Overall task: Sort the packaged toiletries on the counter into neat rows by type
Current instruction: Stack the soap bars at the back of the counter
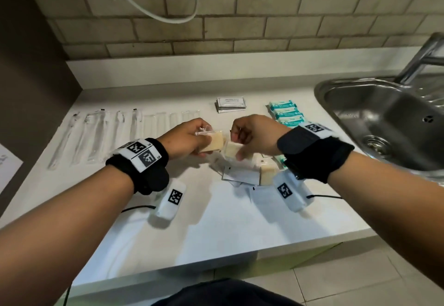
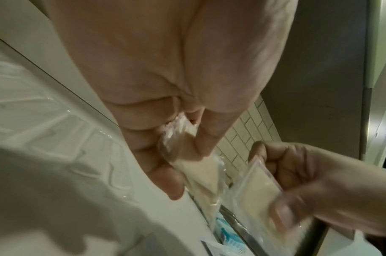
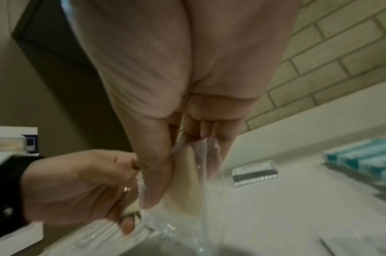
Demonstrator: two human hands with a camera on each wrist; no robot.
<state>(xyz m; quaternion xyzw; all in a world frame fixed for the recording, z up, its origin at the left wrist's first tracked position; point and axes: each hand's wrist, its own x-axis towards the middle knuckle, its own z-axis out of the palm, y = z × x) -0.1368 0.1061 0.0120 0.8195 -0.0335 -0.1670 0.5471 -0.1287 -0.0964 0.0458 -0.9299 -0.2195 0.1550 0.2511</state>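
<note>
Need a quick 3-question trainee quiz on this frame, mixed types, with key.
1. True or false: the left hand holds nothing.
2. What does the right hand grip? A) shampoo sachet B) wrapped soap C) teal pack
3. Fill in: the teal packs lie between the sachet stack and the ____.

Key: 1 false, it grips a wrapped soap. 2 B, its own soap. 3 sink.

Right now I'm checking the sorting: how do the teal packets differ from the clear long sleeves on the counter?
The teal packets are short, opaque and printed, stacked by the sink; the clear long sleeves are slim, see-through, laid side by side at the left. Both sit in tidy rows, untouched by either hand.
</note>
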